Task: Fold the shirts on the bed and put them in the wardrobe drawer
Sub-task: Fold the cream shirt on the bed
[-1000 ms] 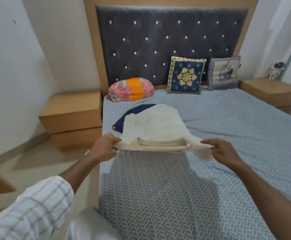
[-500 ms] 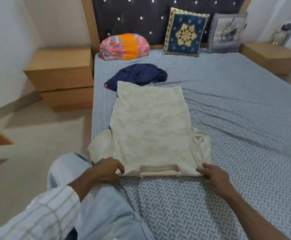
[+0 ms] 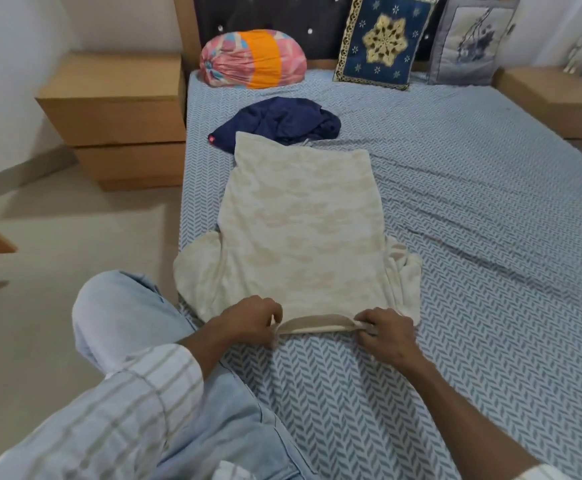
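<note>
Bare bedsheet (image 3: 490, 271) right of shirt (image 3: 300, 230)

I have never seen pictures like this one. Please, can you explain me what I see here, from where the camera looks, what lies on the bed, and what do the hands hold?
There is no machine here. A person wears a camera on the head, so it looks forward and down over their own arms. The left hand and the right hand each pinch one end of the collar of a cream shirt, which lies spread flat on the bed. Beyond it lies a crumpled navy shirt, not folded. Near the headboard are a pink and orange bolster and two cushions. A wooden bedside cabinet stands on the left.
</note>
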### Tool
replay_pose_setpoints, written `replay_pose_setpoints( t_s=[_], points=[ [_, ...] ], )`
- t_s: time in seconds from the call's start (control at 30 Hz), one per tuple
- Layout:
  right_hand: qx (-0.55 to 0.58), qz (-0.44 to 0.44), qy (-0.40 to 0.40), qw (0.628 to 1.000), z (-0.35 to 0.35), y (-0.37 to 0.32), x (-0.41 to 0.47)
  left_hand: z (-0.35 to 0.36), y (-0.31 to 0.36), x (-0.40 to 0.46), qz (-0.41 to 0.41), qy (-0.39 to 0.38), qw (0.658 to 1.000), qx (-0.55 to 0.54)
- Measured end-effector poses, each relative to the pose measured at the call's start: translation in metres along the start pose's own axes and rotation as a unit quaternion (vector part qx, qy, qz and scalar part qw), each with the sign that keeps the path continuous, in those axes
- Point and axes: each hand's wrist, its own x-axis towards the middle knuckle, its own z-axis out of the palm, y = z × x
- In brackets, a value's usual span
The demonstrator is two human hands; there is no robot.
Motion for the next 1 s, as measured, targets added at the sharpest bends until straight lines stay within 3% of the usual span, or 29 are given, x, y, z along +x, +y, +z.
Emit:
replay_pose_setpoints(
  t_s=[0.1,0.27,0.33,0.43,0.5,0.6,0.7,0.77,0.9,1.0],
  points=[
    [0.063,-0.036,0.038,0.997,0.004,0.009,-0.017,0.002,0.0,-0.006,0.036,-0.006,0.999,0.027],
    [0.023,-0.095,0.003,0.995,0.019,0.018,-0.053,0.008,0.002,-0.013,0.056,-0.089,0.993,0.045],
    [0.044,-0.092,0.017,0.995,0.019,0.018,-0.05,0.011,0.002,-0.011,0.053,-0.088,0.994,0.03],
    [0.114,-0.032,0.095,0.988,0.013,0.017,-0.035,0.011,0.006,-0.004,0.059,-0.045,0.997,0.015],
    [0.163,0.096,0.146,0.971,0.003,0.023,-0.02,0.009,0.014,0.006,0.075,-0.015,0.997,0.014],
    [0.217,0.295,0.136,0.921,-0.008,0.044,0.004,0.009,0.036,0.029,0.112,0.003,0.994,0.001],
    [0.311,0.44,0.092,0.837,-0.016,0.063,0.021,0.018,0.074,0.054,0.141,-0.016,0.989,-0.036],
    [0.394,0.484,0.073,0.778,-0.02,0.065,0.031,0.028,0.102,0.068,0.158,-0.019,0.985,-0.062],
    [0.479,0.514,0.057,0.71,-0.03,0.066,0.042,0.055,0.141,0.091,0.131,-0.019,0.99,-0.057],
    [0.622,0.511,0.105,0.583,-0.032,0.078,0.033,0.063,0.15,0.094,0.12,-0.001,0.992,-0.037]
  ],
)
